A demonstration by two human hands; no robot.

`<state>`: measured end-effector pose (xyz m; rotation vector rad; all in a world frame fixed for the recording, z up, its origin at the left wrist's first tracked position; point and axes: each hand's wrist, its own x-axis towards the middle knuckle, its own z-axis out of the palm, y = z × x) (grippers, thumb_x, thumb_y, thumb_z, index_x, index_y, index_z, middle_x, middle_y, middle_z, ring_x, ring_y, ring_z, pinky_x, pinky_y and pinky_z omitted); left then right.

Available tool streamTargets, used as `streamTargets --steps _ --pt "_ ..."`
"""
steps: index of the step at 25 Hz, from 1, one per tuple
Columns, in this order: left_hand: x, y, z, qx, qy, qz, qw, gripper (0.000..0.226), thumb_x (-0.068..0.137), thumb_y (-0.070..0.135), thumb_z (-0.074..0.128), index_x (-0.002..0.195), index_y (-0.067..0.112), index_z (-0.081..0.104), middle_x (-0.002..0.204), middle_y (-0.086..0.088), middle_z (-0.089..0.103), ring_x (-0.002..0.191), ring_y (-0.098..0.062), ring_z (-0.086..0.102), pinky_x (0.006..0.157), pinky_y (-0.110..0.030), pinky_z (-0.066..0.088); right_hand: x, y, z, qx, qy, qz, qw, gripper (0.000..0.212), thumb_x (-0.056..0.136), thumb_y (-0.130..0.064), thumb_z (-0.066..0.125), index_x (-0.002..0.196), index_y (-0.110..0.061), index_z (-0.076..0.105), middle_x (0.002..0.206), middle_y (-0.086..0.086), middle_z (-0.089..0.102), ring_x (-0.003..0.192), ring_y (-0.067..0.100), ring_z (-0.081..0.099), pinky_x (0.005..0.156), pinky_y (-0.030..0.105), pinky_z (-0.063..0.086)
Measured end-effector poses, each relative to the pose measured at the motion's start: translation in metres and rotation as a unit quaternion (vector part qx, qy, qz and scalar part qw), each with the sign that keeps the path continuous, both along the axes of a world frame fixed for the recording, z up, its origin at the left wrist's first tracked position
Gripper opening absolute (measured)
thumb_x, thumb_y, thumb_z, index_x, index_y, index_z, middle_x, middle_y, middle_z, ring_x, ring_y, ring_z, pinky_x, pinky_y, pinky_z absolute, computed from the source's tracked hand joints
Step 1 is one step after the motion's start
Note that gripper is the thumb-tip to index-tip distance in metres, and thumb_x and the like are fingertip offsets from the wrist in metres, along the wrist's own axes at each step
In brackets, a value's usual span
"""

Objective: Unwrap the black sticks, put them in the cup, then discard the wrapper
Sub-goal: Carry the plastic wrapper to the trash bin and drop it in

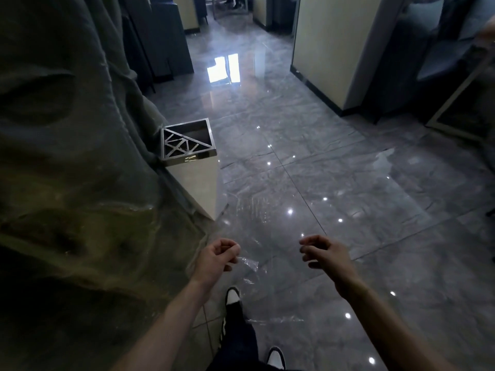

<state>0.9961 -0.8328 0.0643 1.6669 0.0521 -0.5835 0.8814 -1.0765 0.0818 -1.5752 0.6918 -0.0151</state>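
One step left: we discard the wrapper (247, 263).
Left hand (217, 257) pinches it, right hand (321, 253) loosely curled, empty; the bin (187, 156) is ahead.

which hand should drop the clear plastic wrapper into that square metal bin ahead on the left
Left. The left hand already pinches the crumpled clear plastic wrapper, and the square metal bin with a lattice top stands ahead on that same side. The right hand looks empty and lies farther from the bin.

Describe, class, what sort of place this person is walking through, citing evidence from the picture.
Probably the corridor of a restaurant or lobby: a polished grey tiled floor reflecting ceiling lights, a tall square metal-topped bin against a rock-like wall, and dark partitions further along. The left hand carries a clear wrapper.
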Motion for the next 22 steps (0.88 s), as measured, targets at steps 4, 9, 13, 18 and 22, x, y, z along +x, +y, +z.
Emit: streamTargets --steps 4,9,13,18,22 --pt "0.05 -0.019 -0.005 -0.003 0.0 -0.01 1.0 0.012 0.086 0.005 0.068 0.081 0.016 0.067 0.07 0.001 0.068 0.058 -0.008 0.061 0.055 -0.021 0.046 0.047 -0.017 -0.002 0.0 0.008 -0.011 1.0 0.011 0.084 -0.012 0.067 0.091 -0.019 0.072 0.087 0.006 0.075 0.07 0.01 0.068 0.065 0.023 0.056" --pt "0.134 -0.031 -0.008 0.007 -0.016 -0.025 1.0 0.014 0.085 0.006 0.07 0.079 0.018 0.068 0.071 0.001 0.068 0.06 -0.01 0.06 0.054 -0.02 0.046 0.126 -0.029 0.0 0.002 0.016 -0.019 1.0 0.011 0.085 -0.012 0.067 0.094 -0.016 0.072 0.09 0.009 0.074 0.075 0.014 0.068 0.066 0.025 0.055" --pt "0.194 -0.032 -0.012 0.02 -0.027 -0.04 0.999 0.014 0.084 0.006 0.071 0.079 0.019 0.068 0.068 0.003 0.068 0.057 -0.005 0.061 0.053 -0.019 0.046 0.18 -0.022 -0.005 0.004 0.028 -0.041 0.999 0.011 0.085 -0.012 0.068 0.095 -0.015 0.071 0.092 0.009 0.072 0.079 0.018 0.068 0.067 0.026 0.054" --pt "0.25 -0.04 -0.017 0.032 -0.022 -0.067 0.997 0.011 0.085 0.01 0.071 0.082 0.02 0.069 0.072 0.004 0.069 0.061 -0.004 0.063 0.059 -0.023 0.049 0.229 -0.026 -0.007 0.01 0.033 -0.064 0.997 0.011 0.086 -0.013 0.066 0.095 -0.018 0.07 0.093 0.006 0.071 0.083 0.02 0.067 0.07 0.029 0.055" --pt "0.284 -0.052 -0.023 0.033 -0.029 -0.069 0.997 0.011 0.084 0.016 0.073 0.08 0.026 0.071 0.071 0.006 0.072 0.063 -0.005 0.065 0.056 -0.018 0.052 0.262 -0.04 -0.009 0.007 0.035 -0.063 0.997 0.011 0.086 -0.012 0.066 0.095 -0.018 0.07 0.092 0.006 0.071 0.08 0.017 0.067 0.068 0.027 0.055"
